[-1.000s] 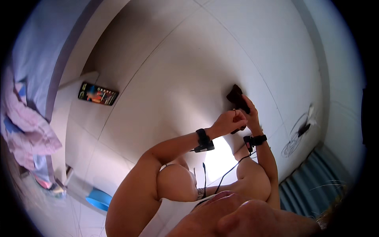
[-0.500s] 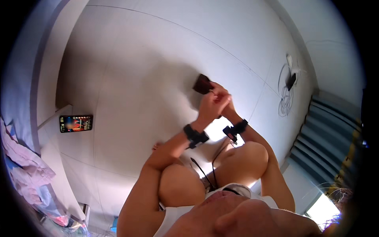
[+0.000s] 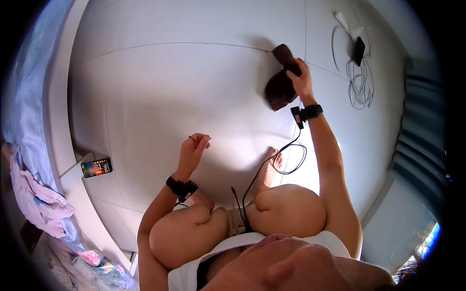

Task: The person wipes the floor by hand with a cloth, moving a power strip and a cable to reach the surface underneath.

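Out over the floor at the far right, my right hand (image 3: 303, 80) is closed on a dark maroon, two-lobed item (image 3: 281, 88), bow-like in outline. One lobe sticks out beyond the fingers and the larger one hangs on the near side; its exact kind does not show. My left hand (image 3: 195, 148) is apart from it, raised in front of my left knee. Its fingers are curled together in a pinch, with a thin dark band at one finger; whether anything small is between them is hidden. Both wrists wear black straps with small devices, the right one (image 3: 308, 113) trailing a black cable (image 3: 262, 167).
A phone (image 3: 96, 167) with a lit screen is at the left, beside the bed frame (image 3: 60, 111). Pink and blue cloth (image 3: 36, 203) hangs there. Coiled white cable (image 3: 360, 87) and a black adapter (image 3: 359, 51) lie on the tiled floor (image 3: 160, 87). Blue-grey curtains (image 3: 420, 126) hang at the right.
My hands were together around the dark item and are now apart. The right has carried it forward and to the right; the left has drawn back leftward. The view has also shifted.
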`<act>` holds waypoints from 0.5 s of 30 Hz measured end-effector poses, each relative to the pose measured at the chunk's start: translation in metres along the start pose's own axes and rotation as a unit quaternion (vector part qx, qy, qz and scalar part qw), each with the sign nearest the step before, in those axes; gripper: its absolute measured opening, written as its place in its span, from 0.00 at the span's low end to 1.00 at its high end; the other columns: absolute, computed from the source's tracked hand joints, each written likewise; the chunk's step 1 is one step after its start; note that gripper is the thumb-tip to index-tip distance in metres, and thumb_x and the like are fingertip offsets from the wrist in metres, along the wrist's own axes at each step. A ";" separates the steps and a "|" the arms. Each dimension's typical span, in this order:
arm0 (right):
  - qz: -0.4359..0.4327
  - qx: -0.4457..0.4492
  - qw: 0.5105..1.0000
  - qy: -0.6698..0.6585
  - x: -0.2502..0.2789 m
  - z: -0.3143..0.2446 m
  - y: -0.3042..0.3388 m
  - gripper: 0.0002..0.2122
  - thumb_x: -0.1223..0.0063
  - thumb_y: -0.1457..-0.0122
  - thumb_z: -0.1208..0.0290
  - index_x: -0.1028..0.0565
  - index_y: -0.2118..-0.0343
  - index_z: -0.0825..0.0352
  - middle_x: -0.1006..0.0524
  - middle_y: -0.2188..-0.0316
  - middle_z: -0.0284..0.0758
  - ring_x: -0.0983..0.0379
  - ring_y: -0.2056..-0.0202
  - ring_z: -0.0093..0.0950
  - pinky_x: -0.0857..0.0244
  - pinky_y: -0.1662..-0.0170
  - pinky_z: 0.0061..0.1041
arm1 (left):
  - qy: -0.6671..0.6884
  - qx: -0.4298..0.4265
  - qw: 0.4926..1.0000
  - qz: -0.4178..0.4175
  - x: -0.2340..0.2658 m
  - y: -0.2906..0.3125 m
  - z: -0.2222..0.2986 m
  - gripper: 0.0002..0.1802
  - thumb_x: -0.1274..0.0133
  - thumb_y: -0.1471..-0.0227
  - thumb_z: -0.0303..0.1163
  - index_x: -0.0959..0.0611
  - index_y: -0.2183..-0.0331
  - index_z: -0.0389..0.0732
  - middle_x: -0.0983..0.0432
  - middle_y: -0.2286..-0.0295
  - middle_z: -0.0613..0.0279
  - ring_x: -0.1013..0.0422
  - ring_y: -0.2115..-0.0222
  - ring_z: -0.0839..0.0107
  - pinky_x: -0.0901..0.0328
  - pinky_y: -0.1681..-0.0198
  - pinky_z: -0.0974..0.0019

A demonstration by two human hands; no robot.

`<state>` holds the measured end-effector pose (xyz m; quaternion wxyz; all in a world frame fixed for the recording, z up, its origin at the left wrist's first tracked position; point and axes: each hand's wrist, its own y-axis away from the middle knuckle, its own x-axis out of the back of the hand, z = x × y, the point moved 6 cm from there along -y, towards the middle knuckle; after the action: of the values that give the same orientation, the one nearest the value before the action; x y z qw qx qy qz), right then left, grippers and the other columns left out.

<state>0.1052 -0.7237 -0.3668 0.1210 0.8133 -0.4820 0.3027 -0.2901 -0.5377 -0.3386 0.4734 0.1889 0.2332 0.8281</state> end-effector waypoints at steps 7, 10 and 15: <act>0.111 -0.059 0.982 0.143 0.022 0.051 0.038 0.22 0.44 0.46 0.69 0.29 0.46 0.63 0.30 0.48 0.41 0.35 0.46 0.42 0.41 0.42 0.37 | 0.042 0.031 0.993 -0.106 -0.043 -0.020 -0.002 0.12 0.49 0.40 0.34 0.20 0.64 0.34 0.25 0.72 0.68 0.30 0.69 0.80 0.35 0.62 0.74; 0.148 -0.010 0.967 0.207 0.005 0.036 0.031 0.22 0.46 0.45 0.69 0.30 0.45 0.62 0.29 0.49 0.39 0.34 0.47 0.41 0.41 0.45 0.40 | 0.040 0.001 0.990 -0.133 -0.050 -0.029 0.011 0.11 0.50 0.39 0.33 0.21 0.63 0.35 0.25 0.70 0.67 0.30 0.67 0.79 0.35 0.61 0.73; 0.124 0.046 0.973 0.188 -0.045 -0.016 0.014 0.24 0.43 0.49 0.69 0.29 0.47 0.63 0.28 0.50 0.41 0.33 0.49 0.43 0.40 0.46 0.42 | 0.003 -0.002 0.994 -0.108 -0.049 -0.032 0.013 0.11 0.51 0.39 0.32 0.21 0.62 0.34 0.25 0.69 0.64 0.30 0.66 0.77 0.34 0.59 0.72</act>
<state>0.0714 -0.6916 -0.3828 0.1329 0.6804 -0.5334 0.4846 -0.2372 -0.5638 -0.3507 0.5595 0.1595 0.2520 0.7733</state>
